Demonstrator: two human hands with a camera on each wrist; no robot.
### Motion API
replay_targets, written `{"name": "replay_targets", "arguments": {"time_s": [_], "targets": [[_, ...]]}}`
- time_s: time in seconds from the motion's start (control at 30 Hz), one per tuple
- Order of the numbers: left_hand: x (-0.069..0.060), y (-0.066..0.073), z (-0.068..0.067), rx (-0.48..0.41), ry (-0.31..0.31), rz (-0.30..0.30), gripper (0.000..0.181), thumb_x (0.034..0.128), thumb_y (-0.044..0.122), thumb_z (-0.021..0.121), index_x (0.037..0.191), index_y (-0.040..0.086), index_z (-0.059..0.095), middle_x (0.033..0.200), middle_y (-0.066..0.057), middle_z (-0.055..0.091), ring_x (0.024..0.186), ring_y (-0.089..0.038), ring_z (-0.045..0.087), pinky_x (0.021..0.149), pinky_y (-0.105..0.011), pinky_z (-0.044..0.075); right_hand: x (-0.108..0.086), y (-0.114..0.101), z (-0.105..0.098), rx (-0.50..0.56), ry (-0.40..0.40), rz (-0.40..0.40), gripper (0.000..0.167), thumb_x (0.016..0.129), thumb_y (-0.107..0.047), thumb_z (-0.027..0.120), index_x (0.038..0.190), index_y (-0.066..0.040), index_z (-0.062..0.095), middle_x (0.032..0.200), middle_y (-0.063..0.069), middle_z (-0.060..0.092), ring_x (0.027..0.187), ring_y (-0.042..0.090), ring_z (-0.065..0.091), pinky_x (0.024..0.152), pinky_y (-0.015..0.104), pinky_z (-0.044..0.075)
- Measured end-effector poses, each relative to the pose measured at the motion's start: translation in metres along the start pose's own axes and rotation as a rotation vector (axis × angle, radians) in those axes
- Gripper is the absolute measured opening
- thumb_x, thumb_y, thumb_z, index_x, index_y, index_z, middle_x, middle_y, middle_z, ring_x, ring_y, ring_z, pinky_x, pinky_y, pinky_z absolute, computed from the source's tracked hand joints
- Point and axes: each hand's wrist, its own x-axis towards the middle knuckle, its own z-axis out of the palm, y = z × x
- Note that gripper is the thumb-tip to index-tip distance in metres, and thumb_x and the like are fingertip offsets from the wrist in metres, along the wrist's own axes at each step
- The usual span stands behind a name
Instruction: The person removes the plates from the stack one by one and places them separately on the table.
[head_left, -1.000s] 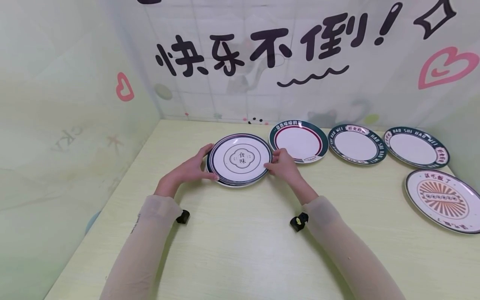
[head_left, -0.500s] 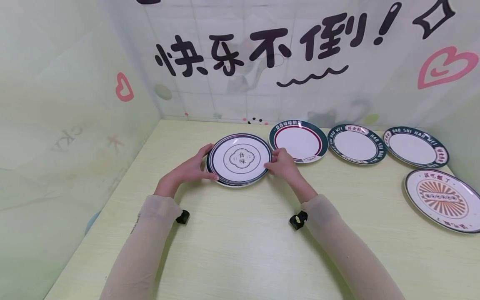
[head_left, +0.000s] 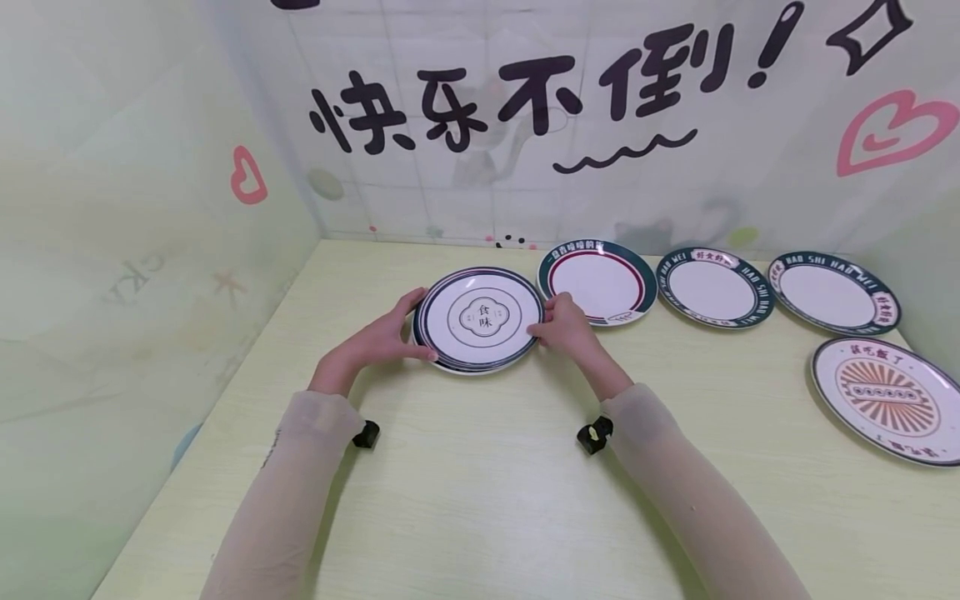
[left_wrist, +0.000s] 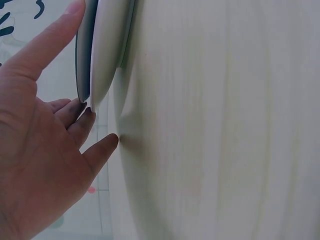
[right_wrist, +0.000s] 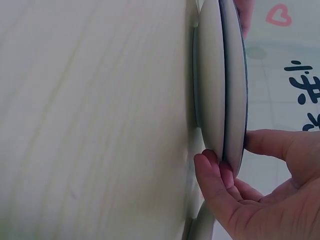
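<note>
In the head view, a white plate (head_left: 480, 321) with dark blue rings and a printed centre emblem lies on the table's far left part. The right wrist view shows it stacked on another plate (right_wrist: 211, 85), whose foot rests at the tabletop. My left hand (head_left: 381, 335) curves around the stack's left edge, thumb at the front rim and fingers by the back-left rim. Its little finger reaches down near the tabletop in the left wrist view. My right hand (head_left: 566, 329) pinches the right edge, thumb on the top plate's rim and other fingers underneath.
A green-rimmed plate with a red ring (head_left: 597, 283) stands just right of the stack. Two more green-rimmed plates (head_left: 715, 287) continue the row along the back wall. A plate with an orange sunburst (head_left: 885, 398) lies nearer at the right. Walls close the left and back sides.
</note>
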Motion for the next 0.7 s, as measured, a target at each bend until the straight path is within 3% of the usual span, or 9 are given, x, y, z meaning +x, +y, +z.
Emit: {"name": "replay_targets", "arguments": {"time_s": [0.43, 0.7], "targets": [[-0.001, 0.001, -0.001, -0.006, 0.003, -0.007, 0.12, 0.0778, 0.036, 0.085, 0.161, 0.012, 0.003, 0.169, -0.01, 0.011, 0.157, -0.032, 0.007, 0.127, -0.055, 0.011, 0.001, -0.004, -0.011, 0.028, -0.031, 0.015, 0.042, 0.096, -0.005, 0.062, 0.134, 0.006, 0.049, 0.126, 0.023, 0.059, 0.101, 0.026, 0.063, 0.088, 0.031, 0.06], [-0.001, 0.001, 0.0, -0.001, 0.002, 0.005, 0.119, 0.0786, 0.036, 0.084, 0.161, 0.012, 0.001, 0.169, -0.012, 0.01, 0.156, -0.035, 0.007, 0.126, -0.057, 0.011, 0.0, 0.003, -0.02, 0.115, -0.042, 0.029, 0.045, 0.096, -0.006, 0.062, 0.137, 0.003, 0.049, 0.116, 0.016, 0.055, 0.088, 0.02, 0.066, 0.082, 0.031, 0.062]]}}
